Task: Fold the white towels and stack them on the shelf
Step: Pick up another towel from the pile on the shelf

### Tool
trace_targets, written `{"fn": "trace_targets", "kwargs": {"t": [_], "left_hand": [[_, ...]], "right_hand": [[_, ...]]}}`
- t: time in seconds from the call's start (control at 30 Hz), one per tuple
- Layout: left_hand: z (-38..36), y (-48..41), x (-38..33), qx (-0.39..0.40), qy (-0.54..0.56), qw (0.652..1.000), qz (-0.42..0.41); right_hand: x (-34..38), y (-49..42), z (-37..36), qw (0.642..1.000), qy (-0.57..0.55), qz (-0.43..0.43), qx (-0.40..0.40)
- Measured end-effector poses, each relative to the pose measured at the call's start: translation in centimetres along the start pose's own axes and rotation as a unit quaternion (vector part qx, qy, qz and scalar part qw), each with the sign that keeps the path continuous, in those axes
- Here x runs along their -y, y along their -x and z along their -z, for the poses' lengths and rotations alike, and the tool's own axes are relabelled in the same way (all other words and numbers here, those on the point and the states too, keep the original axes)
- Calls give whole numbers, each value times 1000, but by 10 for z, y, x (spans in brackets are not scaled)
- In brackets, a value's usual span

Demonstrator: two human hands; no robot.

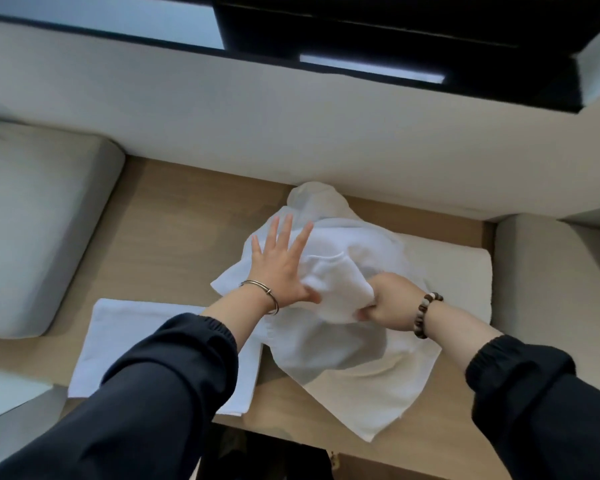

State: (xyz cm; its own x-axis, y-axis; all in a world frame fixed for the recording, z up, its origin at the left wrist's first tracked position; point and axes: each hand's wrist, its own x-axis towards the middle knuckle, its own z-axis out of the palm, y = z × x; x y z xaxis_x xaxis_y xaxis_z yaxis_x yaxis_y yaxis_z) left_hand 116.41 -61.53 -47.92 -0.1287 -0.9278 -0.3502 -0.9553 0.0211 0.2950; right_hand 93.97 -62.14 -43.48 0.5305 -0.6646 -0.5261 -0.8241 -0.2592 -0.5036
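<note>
A crumpled heap of white towels (354, 244) lies in the middle of the wooden surface (174, 223). My left hand (281, 261) lies flat on the heap's left side, fingers spread and straight. My right hand (388, 299) grips a bunched fold of a white towel (336, 292) at the heap's front. Part of the cloth (371, 396) hangs over the surface's front edge. A folded white towel (125, 337) lies flat at the front left, partly under my left forearm.
A grey cushion (39, 223) sits on the left and another (548, 282) on the right. A cream pad (454, 271) lies under the heap's right side. A pale wall and a dark window frame (395, 39) run behind.
</note>
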Motion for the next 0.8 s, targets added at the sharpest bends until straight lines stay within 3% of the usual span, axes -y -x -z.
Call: {"fn": "trace_targets", "kwargs": {"t": [0.1,0.2,0.33,0.43,0.6,0.67,0.8], "left_hand": [[-1,-9,-9,45,19,999,1],[0,-11,-19,24,54,998,37],[-4,-1,-30,-16,76,995,-56],[-6,11,-32,-6,115,988,-100],[-9,21,-27,13,133,985,-113],[-16,25,-27,4,100,989,-105],[-21,27,-31,51,54,995,-72]], "right_hand": [[-1,9,-2,1000,-9,-11,-12],[-6,15,-5,996,18,-1,-93],[-16,9,0,980,1,-19,-196],[-23,-10,11,989,69,-60,-116],[-28,-36,12,989,133,-57,37],[-25,-38,5,986,144,-57,56],[-19,-24,-6,991,121,-52,11]]}}
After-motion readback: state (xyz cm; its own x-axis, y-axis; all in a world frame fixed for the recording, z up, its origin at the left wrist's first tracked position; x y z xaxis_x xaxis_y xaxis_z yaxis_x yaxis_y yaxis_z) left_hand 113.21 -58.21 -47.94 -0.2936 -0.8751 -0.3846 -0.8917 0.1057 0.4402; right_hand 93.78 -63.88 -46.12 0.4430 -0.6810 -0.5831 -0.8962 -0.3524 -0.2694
